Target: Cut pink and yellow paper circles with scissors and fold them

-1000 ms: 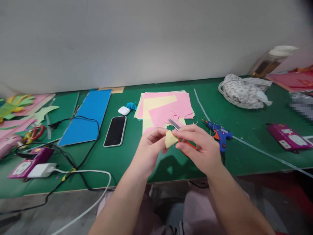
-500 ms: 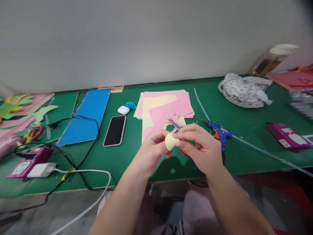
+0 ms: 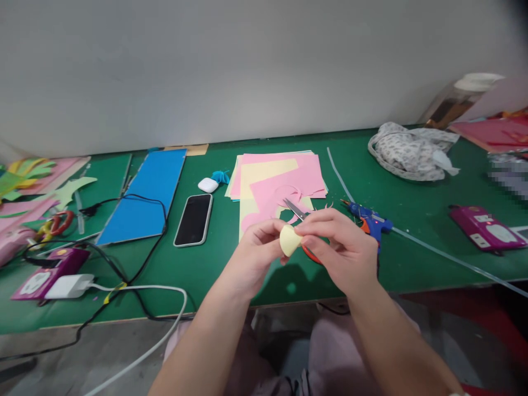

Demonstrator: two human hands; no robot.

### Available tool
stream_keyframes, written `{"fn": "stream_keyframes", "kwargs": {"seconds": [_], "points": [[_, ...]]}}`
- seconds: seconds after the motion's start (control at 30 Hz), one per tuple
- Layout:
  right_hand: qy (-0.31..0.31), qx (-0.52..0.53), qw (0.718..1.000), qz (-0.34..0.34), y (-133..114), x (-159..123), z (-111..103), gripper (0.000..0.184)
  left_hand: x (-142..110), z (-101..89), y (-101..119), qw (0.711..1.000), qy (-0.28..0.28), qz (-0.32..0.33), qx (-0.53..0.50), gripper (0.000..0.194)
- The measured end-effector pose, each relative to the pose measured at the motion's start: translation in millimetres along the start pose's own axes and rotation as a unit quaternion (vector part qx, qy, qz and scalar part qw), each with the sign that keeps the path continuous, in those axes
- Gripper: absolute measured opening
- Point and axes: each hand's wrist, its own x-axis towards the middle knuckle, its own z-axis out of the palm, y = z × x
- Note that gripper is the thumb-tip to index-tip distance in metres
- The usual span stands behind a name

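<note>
Between my hands is a small piece of pale yellow paper point(image 3: 289, 241), curved like a cone or petal. My left hand point(image 3: 262, 248) pinches its left side, fingers closed. Its right edge is pinched by the thumb and fingers of my right hand point(image 3: 340, 245). Behind the hands lie scissors point(image 3: 293, 209), blades toward the paper pile; their orange-red handle is partly hidden by my right hand. Pink paper scraps point(image 3: 264, 213) with round cut-outs lie around the blades, on top of pink sheets point(image 3: 309, 171) and yellow sheets point(image 3: 269, 169).
A blue glue gun point(image 3: 367, 217) with a long clear glue stick lies at right, near a purple power strip point(image 3: 487, 228) and a patterned cloth bundle point(image 3: 408, 151). Leftward are a phone point(image 3: 193, 220), a white case point(image 3: 208, 185), a blue board point(image 3: 146, 195) and tangled cables point(image 3: 165, 287).
The yellow paper has turned slightly and shifted a little to the right between my fingers. My right hand has moved slightly right; everything else stays put.
</note>
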Motion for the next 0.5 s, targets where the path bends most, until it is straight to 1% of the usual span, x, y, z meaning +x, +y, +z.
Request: {"fn": "stream_keyframes", "kwargs": {"seconds": [0.13,0.23,0.3,0.4,0.5], "points": [[0.021,-0.040,0.998,-0.033,-2.1,-1.9,2.1,0.016,-0.5,0.3,-0.4,1.000,0.000,0.004,0.006,0.029],[0.036,-0.042,0.998,-0.041,-2.7,-3.0,3.4,0.015,-1.6,1.0,-0.6,1.000,-0.001,0.006,0.003,0.030],[0.041,-0.018,0.999,-0.031,-2.2,-3.4,2.9,0.016,-2.1,1.5,-0.4,1.000,-0.006,0.001,-0.016,0.029],[0.048,0.027,0.998,0.007,-1.1,-2.5,0.3,0.017,-2.2,1.5,0.1,0.999,-0.020,-0.016,-0.043,0.028],[0.039,0.042,0.998,0.029,-1.2,-0.4,-2.6,0.014,-2.4,0.8,0.2,0.997,-0.033,-0.034,-0.063,0.028]]}}
